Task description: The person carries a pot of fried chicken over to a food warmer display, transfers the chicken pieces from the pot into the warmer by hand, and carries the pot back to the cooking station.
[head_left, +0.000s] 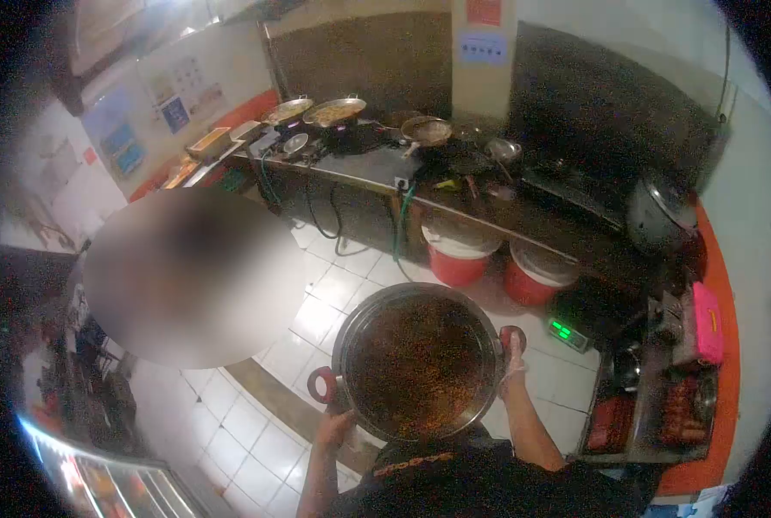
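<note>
A large round pot (415, 367) with dark reddish-brown contents hangs in front of my body, above the tiled floor. My left hand (337, 421) is closed at the pot's left side, by its red ring-shaped handle. On the right side, my right hand (513, 356) grips the other red handle, with something clear and thin, like plastic, around the wrist. The contents are too grainy to make out in detail.
Along the far wall, a counter (359, 164) bears pans and cables. Red buckets (459, 259) stand beneath it. A scale (568, 333) with green digits is at the right, near a shelf (653, 453) with containers. A blurred oval covers the left side.
</note>
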Motion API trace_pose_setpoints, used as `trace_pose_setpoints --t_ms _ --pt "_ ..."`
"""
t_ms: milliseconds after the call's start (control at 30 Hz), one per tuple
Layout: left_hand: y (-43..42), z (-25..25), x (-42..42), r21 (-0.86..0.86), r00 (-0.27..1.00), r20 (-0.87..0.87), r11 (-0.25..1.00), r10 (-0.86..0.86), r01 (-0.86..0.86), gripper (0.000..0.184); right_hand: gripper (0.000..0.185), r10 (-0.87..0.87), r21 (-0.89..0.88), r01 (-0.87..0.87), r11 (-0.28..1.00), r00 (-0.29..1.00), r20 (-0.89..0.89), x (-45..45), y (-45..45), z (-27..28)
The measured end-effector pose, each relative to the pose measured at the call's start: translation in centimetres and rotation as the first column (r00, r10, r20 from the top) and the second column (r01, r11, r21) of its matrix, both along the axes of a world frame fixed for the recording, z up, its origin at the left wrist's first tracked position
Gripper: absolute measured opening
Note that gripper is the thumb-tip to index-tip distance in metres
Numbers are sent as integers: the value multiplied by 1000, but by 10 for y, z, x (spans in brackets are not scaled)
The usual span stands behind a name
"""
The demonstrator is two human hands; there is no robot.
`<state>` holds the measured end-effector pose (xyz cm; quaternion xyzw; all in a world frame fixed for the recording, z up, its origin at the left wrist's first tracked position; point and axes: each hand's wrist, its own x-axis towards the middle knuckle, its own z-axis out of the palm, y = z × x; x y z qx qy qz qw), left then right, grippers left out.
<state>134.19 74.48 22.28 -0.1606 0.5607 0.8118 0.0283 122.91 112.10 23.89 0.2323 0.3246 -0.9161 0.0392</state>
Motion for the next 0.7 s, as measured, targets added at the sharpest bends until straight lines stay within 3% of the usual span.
trace_pose_setpoints --t_ms 67,133,167,200,233,267,300,367,500,533,567,633,667,700 --pt "-21 -1 -58 34 999 21 999 -35 34 46 52 6 -50 -6 999 1000 1 -70 -19 -44" --pt "-37 11 -123 -24 987 135 995 -91 95 74 54 -7 3 7 1000 993 -118 -154 -37 -89" --pt "-52 -4 -155 -29 988 125 996 -85 90 74 54 -2 -1 2 1000 992 -128 -191 -49 -94" --pt "-71 -31 -193 -15 996 48 997 -75 75 75 57 24 76 -13 997 989 -147 -239 -63 -92" --pt "-82 -19 -224 -16 996 55 997 -77 78 77 60 47 144 -26 989 988 -148 -276 -82 -93" --pt "-93 -5 -256 -17 995 62 997 -79 81 78 62 87 183 -75 980 995 -56 -287 -119 -2" --pt "-102 -7 -286 -33 995 65 997 -73 75 78 62 91 167 -81 983 994 -56 -322 -135 -2" --pt "-130 -17 -343 54 982 -103 986 160 -155 60 67 175 219 -119 968 950 -260 -397 -161 -16" --pt "-191 4 -436 -71 998 1 995 69 -69 61 68 319 324 -285 902 946 -58 -524 -215 -39" --pt "-208 3 -461 -115 1000 -10 993 21 -22 63 64 268 419 -182 890 951 -157 -549 -235 -30" --pt "-220 -2 -491 -114 999 -26 993 19 -22 63 64 266 422 -173 890 949 -172 -578 -248 -27" --pt "-242 -4 -542 -14 994 -47 995 96 -96 48 60 226 260 -163 952 945 -236 -621 -280 -41" --pt "-261 -7 -566 -25 999 6 999 36 -36 52 61 252 311 -201 929 959 -131 -649 -288 -54" --pt "-285 -44 -598 -36 1000 -23 999 -2 1 56 61 195 160 -177 971 975 -107 -662 -302 -44"
